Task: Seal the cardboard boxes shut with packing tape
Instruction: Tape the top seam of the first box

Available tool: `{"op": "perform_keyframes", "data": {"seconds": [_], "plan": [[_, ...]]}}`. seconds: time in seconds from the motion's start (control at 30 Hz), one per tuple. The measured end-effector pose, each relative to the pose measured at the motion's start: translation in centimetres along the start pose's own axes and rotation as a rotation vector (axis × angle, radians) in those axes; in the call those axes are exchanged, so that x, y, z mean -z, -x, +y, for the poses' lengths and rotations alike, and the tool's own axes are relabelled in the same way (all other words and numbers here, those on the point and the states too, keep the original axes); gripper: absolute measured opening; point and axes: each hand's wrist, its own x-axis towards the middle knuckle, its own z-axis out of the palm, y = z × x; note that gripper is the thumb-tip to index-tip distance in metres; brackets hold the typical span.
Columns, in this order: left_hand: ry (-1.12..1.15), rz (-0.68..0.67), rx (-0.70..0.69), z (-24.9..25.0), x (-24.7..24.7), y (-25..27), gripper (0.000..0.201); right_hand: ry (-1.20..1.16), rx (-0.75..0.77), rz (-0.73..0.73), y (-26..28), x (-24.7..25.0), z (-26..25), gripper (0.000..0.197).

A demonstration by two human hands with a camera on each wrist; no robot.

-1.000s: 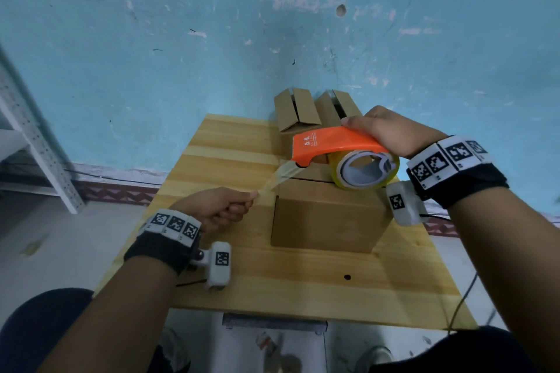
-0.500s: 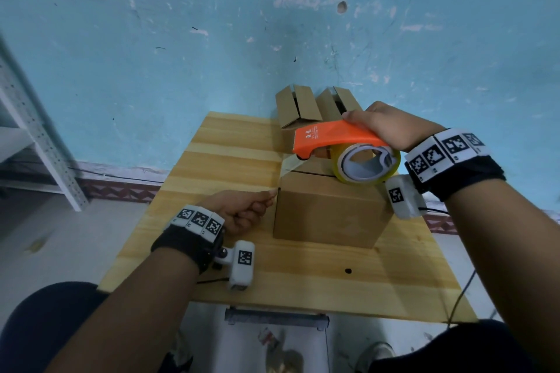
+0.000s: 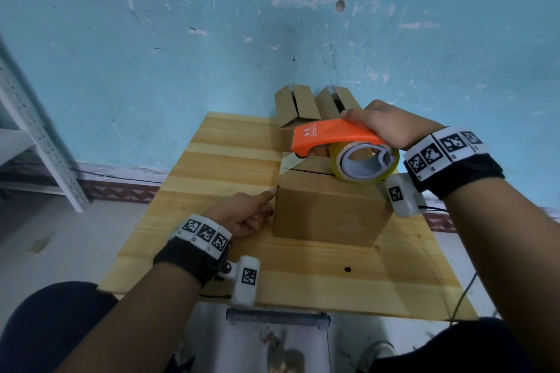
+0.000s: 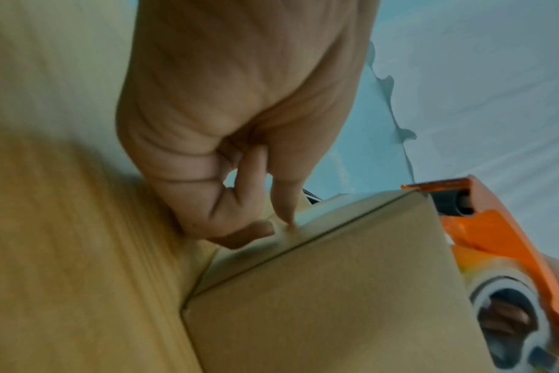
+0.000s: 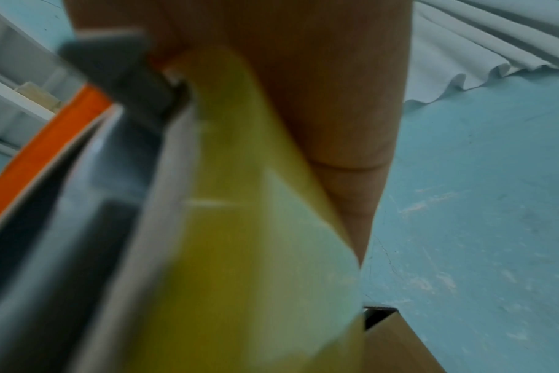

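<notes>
A closed cardboard box (image 3: 327, 212) stands in the middle of the wooden table (image 3: 212, 160). My right hand (image 3: 375, 123) grips an orange tape dispenser (image 3: 330, 136) with a yellowish tape roll (image 3: 366, 163), held over the box's top right. A tape strip (image 3: 289, 164) runs from the dispenser down to the box's upper left edge. My left hand (image 3: 269, 201) holds the strip's end against the box's left side with thumb and index fingertip, the other fingers curled. The left wrist view shows those fingertips (image 4: 286, 219) on the box (image 4: 335, 302). The roll (image 5: 240, 227) fills the blurred right wrist view.
Two cardboard boxes (image 3: 298, 106) with open flaps stand at the table's back edge against the blue wall, right behind the dispenser. A grey metal shelf frame (image 3: 36, 136) stands on the left. The table has a small hole (image 3: 347, 269) near the front.
My left hand has carried the pulled-out tape end rightward, from out over the table onto the box's left side. The dispenser has stayed over the box top.
</notes>
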Motion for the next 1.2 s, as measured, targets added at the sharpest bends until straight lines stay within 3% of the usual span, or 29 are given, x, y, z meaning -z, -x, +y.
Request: {"op": "perform_keyframes", "data": {"seconds": [0.1,0.3,0.5,0.63,0.7,0.77,0.83,0.93,1.07,1.2], "plan": [[0.035,0.085,-0.105,-0.3,-0.8,0.1,0.032,-0.006,0.001,-0.006,0.0,-0.1,0.0,0.055],[-0.057,0.203,-0.016,0.9,-1.5,-0.3,0.022,-0.007,-0.008,-0.016,0.0,-0.1,0.0,0.057],[-0.196,0.323,-0.257,0.0,-3.0,-1.6,0.021,-0.008,-0.008,-0.009,0.2,-0.1,-0.1,0.057],[-0.285,0.415,-0.333,0.1,-3.0,-1.1,0.025,-0.01,-0.005,-0.006,0.2,-0.1,0.0,0.057],[-0.222,0.454,-0.523,0.8,-3.5,0.0,0.022,-0.005,-0.007,-0.001,0.2,-0.1,0.0,0.057],[-0.113,0.417,-0.729,1.8,-4.7,1.5,0.017,-0.008,-0.007,-0.002,0.1,-0.1,0.1,0.057],[-0.029,0.302,-0.804,2.9,-6.0,2.6,0.043,-0.015,-0.006,0.0,0.1,-0.1,0.2,0.057],[0.02,0.116,-0.862,3.6,-7.3,3.0,0.051,-0.008,-0.004,0.01,0.1,-0.2,0.1,0.056],[-0.066,0.089,-0.902,3.7,-7.6,2.4,0.061,-0.022,0.008,0.009,0.3,-0.1,0.2,0.056],[-0.217,-0.092,-0.849,3.5,-6.2,2.1,0.07,-0.026,0.017,0.011,0.3,-0.1,0.3,0.055]]}}
